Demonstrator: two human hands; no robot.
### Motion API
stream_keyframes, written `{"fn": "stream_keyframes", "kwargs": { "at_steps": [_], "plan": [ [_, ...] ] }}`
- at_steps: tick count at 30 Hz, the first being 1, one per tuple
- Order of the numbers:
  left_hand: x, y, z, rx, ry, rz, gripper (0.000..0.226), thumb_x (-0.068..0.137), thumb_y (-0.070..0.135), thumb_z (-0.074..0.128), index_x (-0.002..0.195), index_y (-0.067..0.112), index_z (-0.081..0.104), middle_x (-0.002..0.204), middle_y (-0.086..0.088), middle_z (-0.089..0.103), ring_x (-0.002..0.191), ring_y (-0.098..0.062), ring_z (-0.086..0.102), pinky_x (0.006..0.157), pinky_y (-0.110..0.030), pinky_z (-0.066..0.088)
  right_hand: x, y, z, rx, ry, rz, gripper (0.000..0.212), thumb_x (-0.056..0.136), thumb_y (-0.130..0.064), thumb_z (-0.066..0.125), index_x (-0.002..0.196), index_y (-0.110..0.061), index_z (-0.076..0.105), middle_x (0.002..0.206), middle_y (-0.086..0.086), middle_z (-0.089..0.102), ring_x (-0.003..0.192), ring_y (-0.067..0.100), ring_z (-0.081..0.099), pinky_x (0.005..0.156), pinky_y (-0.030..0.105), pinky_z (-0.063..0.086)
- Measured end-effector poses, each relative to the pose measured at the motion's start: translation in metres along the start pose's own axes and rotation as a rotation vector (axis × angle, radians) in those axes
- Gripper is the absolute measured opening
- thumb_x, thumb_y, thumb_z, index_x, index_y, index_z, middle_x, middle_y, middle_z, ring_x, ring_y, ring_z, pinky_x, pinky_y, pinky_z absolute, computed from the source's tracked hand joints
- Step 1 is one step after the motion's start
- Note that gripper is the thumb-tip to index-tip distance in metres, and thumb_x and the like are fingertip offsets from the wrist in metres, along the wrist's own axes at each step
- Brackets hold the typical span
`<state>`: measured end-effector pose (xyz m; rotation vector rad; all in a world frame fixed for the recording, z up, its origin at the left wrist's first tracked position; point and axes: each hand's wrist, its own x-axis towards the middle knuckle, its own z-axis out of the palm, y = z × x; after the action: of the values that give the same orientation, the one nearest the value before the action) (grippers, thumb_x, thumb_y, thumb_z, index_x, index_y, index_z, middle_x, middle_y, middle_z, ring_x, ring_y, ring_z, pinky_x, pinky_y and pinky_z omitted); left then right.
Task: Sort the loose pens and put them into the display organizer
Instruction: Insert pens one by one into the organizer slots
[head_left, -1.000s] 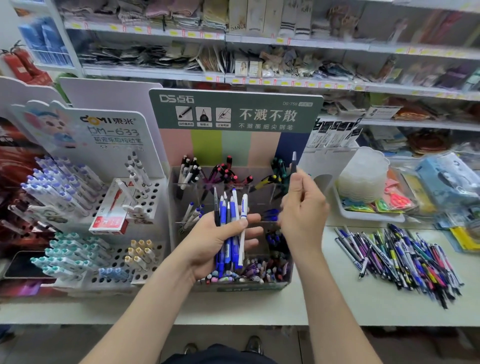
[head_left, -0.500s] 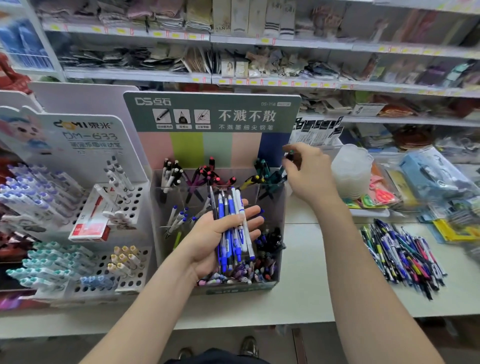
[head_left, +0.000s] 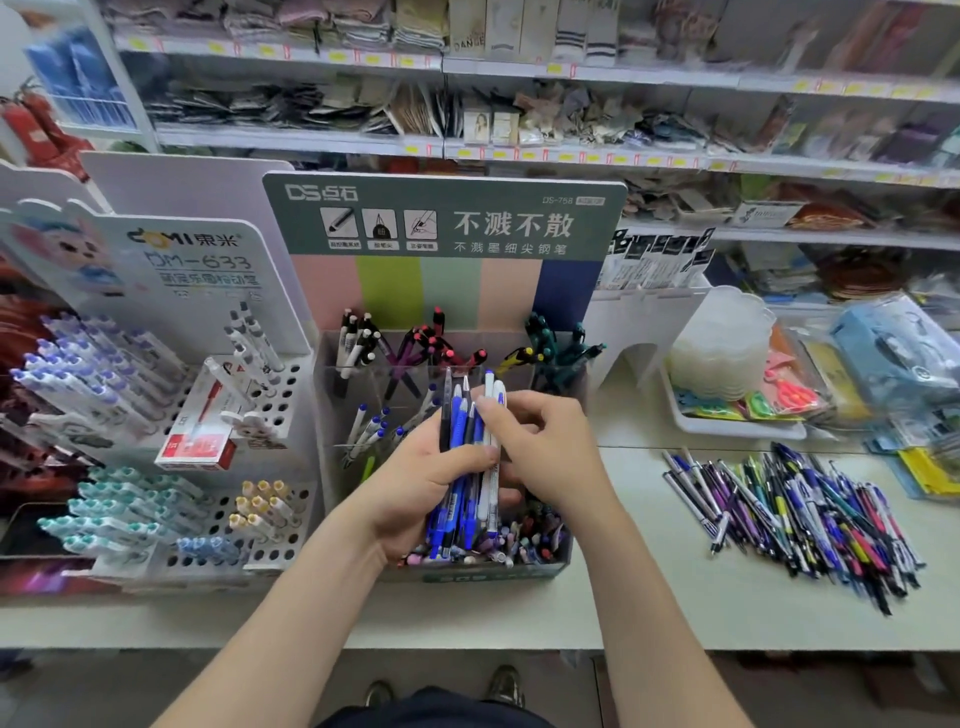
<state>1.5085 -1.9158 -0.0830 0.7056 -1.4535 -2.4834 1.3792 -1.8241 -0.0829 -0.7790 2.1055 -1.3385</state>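
A: How far along?
B: The left hand (head_left: 431, 488) grips a bundle of pens (head_left: 470, 457); the right hand (head_left: 545, 447) pinches one above the organizer (head_left: 566, 540), partly filled.
A: Left?
B: The loose pile (head_left: 810, 514) on the counter.

I am looking at a stationery shop — wall shelves (head_left: 519, 150) edged with yellow price tags (head_left: 566, 156), branded pen display stands (head_left: 447, 223) and packaged goods (head_left: 898, 353) on the table (head_left: 649, 613).
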Motion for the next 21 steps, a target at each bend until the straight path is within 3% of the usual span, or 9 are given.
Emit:
{"fn": "stream_keyframes", "kwargs": {
  "at_steps": [3, 5, 7, 10, 12, 14, 18, 21],
  "plan": [
    [-0.002, 0.0, -0.006, 0.034, 0.027, -0.009, 0.046, 0.105, -0.009, 0.052, 0.145, 0.014, 0.051, 0.126, -0.022, 0.073, 0.112, -0.043, 0.074, 0.089, -0.051, 0.065, -0.001, 0.007, 0.009, 0.09, 0.026, 0.045, 0.02, 0.099, -0.042, 0.068, 0.092, -0.031, 0.082, 0.079, -0.006, 0.078, 0.08, 0.02, 0.074, 0.083, 0.052, 0.063],
    [-0.002, -0.001, -0.009, 0.033, 0.032, -0.015, 0.041, 0.105, -0.01, 0.05, 0.143, 0.007, 0.046, 0.125, -0.02, 0.075, 0.112, -0.042, 0.074, 0.089, -0.05, 0.065, 0.0, 0.008, 0.012, 0.203, 0.173, 0.022, 0.027, 0.101, -0.041, 0.066, 0.083, -0.023, 0.075, 0.071, -0.009, 0.068, 0.072, 0.024, 0.067, 0.073, 0.048, 0.06],
    [-0.002, -0.004, -0.013, 0.033, 0.056, -0.01, 0.039, 0.106, -0.01, 0.049, 0.143, 0.002, 0.043, 0.128, -0.018, 0.074, 0.115, -0.041, 0.074, 0.094, -0.053, 0.062, 0.002, 0.006, 0.012, 0.35, 0.403, -0.015, 0.029, 0.106, -0.039, 0.062, 0.085, -0.019, 0.063, 0.069, -0.005, 0.055, 0.065, 0.016, 0.054, 0.066, 0.041, 0.048],
    [-0.003, -0.008, -0.02, 0.014, 0.117, 0.025, 0.043, 0.108, -0.007, 0.048, 0.148, 0.007, 0.046, 0.132, -0.015, 0.073, 0.12, -0.037, 0.072, 0.103, -0.056, 0.058, -0.002, -0.002, 0.008, 0.56, 0.616, -0.082, 0.02, 0.108, -0.032, 0.062, 0.101, -0.014, 0.057, 0.078, 0.003, 0.069, 0.069, 0.017, 0.065, 0.066, 0.037, 0.058],
    [-0.003, -0.009, -0.023, -0.021, 0.161, 0.058, 0.044, 0.107, -0.007, 0.049, 0.147, 0.01, 0.048, 0.133, -0.013, 0.073, 0.122, -0.034, 0.071, 0.106, -0.056, 0.056, -0.008, -0.006, 0.01, 0.613, 0.574, -0.09, 0.015, 0.105, -0.019, 0.067, 0.102, -0.008, 0.058, 0.085, 0.009, 0.077, 0.072, 0.023, 0.074, 0.07, 0.037, 0.064],
    [-0.004, -0.009, -0.023, -0.047, 0.2, 0.088, 0.042, 0.106, -0.005, 0.052, 0.145, 0.01, 0.051, 0.134, -0.011, 0.073, 0.123, -0.031, 0.071, 0.105, -0.053, 0.057, -0.016, -0.004, 0.015, 0.501, 0.429, -0.048, 0.013, 0.099, -0.014, 0.074, 0.103, -0.006, 0.064, 0.086, 0.008, 0.079, 0.076, 0.024, 0.077, 0.072, 0.039, 0.065],
    [-0.005, -0.008, -0.022, -0.004, 0.252, 0.122, 0.033, 0.106, -0.003, 0.055, 0.137, 0.009, 0.061, 0.133, -0.008, 0.074, 0.12, -0.031, 0.072, 0.1, -0.053, 0.058, -0.029, 0.008, 0.033, 0.168, 0.133, -0.086, 0.024, 0.092, -0.011, 0.075, 0.111, -0.025, 0.078, 0.081, -0.007, 0.079, 0.079, 0.008, 0.076, 0.071, 0.025, 0.059],
    [-0.007, -0.009, -0.024, 0.033, 0.282, 0.11, 0.033, 0.107, 0.001, 0.055, 0.139, 0.009, 0.059, 0.131, -0.005, 0.075, 0.118, -0.033, 0.074, 0.098, -0.055, 0.059, -0.034, 0.007, 0.042, -0.051, 0.129, -0.207, 0.021, 0.094, -0.017, 0.076, 0.111, -0.027, 0.083, 0.08, -0.016, 0.077, 0.077, 0.0, 0.073, 0.068, 0.015, 0.055]
  ]
}}
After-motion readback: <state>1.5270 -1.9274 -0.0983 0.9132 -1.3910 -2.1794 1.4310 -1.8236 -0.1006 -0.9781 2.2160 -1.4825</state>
